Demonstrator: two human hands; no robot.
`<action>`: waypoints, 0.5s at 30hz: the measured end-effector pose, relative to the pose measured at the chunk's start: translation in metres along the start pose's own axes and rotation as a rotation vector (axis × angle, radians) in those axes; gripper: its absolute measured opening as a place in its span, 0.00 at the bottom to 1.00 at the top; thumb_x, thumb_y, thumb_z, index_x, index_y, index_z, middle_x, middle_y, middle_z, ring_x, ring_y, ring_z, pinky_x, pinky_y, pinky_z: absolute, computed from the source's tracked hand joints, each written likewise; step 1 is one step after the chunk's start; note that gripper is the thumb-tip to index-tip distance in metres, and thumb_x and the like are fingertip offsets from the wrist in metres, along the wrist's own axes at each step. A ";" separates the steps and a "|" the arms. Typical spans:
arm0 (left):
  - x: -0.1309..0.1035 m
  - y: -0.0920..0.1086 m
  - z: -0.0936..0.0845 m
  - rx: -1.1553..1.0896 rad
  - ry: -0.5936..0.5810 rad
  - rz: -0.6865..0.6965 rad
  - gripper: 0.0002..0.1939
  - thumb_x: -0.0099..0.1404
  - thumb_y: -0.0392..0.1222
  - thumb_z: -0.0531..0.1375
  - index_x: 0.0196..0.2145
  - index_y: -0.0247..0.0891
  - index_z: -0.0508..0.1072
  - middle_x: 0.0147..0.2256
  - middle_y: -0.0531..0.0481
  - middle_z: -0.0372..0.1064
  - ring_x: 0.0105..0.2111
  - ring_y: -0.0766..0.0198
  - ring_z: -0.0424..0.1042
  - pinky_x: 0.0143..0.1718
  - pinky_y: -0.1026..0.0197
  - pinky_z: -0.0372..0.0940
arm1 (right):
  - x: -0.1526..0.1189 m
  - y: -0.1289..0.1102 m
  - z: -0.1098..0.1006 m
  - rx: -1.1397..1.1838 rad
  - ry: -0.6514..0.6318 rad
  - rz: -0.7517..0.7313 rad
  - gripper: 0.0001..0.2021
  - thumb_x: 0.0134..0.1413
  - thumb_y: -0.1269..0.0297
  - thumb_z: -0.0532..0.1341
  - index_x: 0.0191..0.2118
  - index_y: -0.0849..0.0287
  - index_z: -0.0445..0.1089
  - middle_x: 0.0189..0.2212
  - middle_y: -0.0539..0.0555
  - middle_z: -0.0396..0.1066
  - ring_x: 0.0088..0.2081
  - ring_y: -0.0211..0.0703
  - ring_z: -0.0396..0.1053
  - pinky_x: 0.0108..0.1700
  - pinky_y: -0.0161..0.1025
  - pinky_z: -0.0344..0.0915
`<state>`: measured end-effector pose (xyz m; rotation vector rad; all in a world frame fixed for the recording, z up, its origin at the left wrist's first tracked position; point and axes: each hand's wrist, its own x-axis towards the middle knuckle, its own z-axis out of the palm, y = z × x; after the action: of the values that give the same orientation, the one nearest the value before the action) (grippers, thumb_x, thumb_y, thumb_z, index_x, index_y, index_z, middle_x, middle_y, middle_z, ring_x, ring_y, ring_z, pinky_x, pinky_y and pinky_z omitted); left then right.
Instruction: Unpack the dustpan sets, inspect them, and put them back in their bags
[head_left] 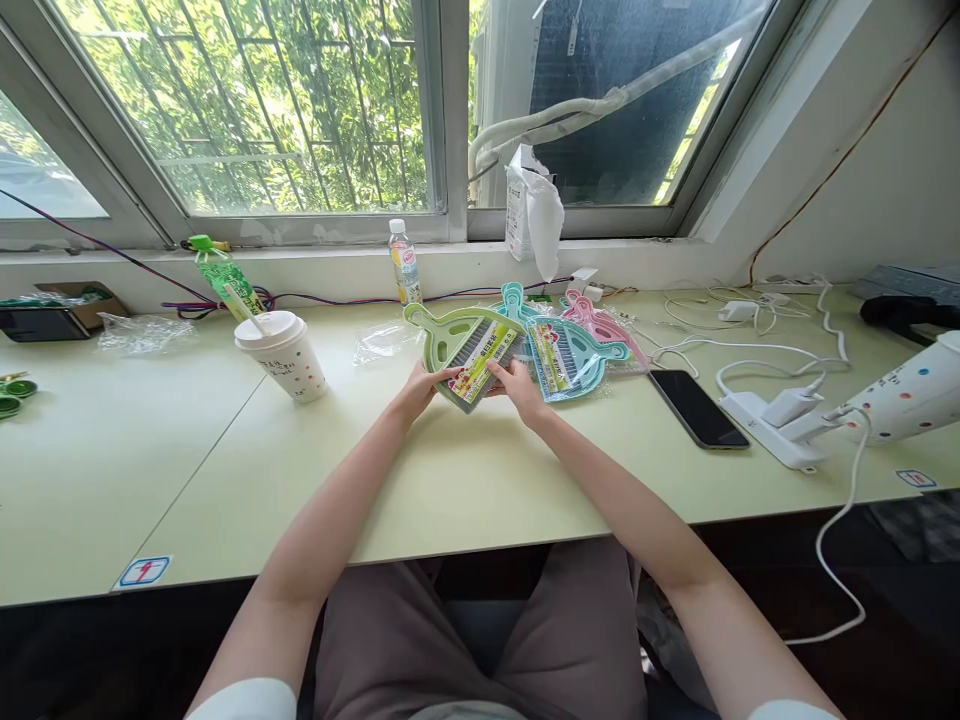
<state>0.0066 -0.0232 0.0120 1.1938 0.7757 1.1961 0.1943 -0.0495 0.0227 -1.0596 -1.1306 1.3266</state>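
Observation:
Both my hands hold a flat light-green plastic piece (442, 335) above the desk, tilted up. It has a rounded handle and a yellow-and-dark printed label; its exact kind I cannot make out. My left hand (421, 388) grips its lower left edge, thumb on the front. My right hand (517, 390) grips the lower right edge, thumb against the label. Just behind and to the right lies a similar blue piece (592, 360) with its own label. Beyond that a similar pink piece (596, 318) is partly covered by the blue one.
On the left stand a lidded paper cup (285, 360) with a straw and a green bottle (221, 275). A small clear bottle (405, 265) stands by the window. To the right lie a phone (697, 408), a power strip (776, 430) with white cables, and a tipped cup (911, 395).

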 end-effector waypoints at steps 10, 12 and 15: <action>0.014 -0.003 -0.021 0.018 0.034 -0.098 0.30 0.58 0.66 0.60 0.48 0.40 0.73 0.44 0.43 0.76 0.46 0.51 0.75 0.43 0.53 0.72 | 0.004 0.002 -0.008 0.064 -0.041 0.039 0.07 0.57 0.65 0.65 0.38 0.60 0.68 0.33 0.55 0.80 0.28 0.40 0.77 0.30 0.36 0.76; 0.020 -0.002 -0.035 0.018 0.137 -0.083 0.32 0.61 0.69 0.53 0.47 0.40 0.73 0.45 0.42 0.75 0.47 0.51 0.75 0.42 0.52 0.72 | 0.005 0.004 -0.010 0.090 -0.036 0.023 0.07 0.57 0.64 0.65 0.38 0.60 0.68 0.33 0.55 0.79 0.27 0.39 0.76 0.29 0.35 0.75; 0.024 0.000 -0.063 0.203 0.361 0.019 0.23 0.66 0.58 0.52 0.48 0.40 0.71 0.51 0.40 0.72 0.51 0.53 0.72 0.47 0.50 0.70 | 0.005 0.004 -0.012 0.111 -0.007 0.012 0.07 0.57 0.65 0.65 0.38 0.60 0.68 0.34 0.55 0.79 0.26 0.38 0.75 0.29 0.35 0.75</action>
<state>-0.0462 0.0173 -0.0004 1.1633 1.1804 1.3949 0.2050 -0.0435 0.0164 -0.9827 -1.0442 1.3875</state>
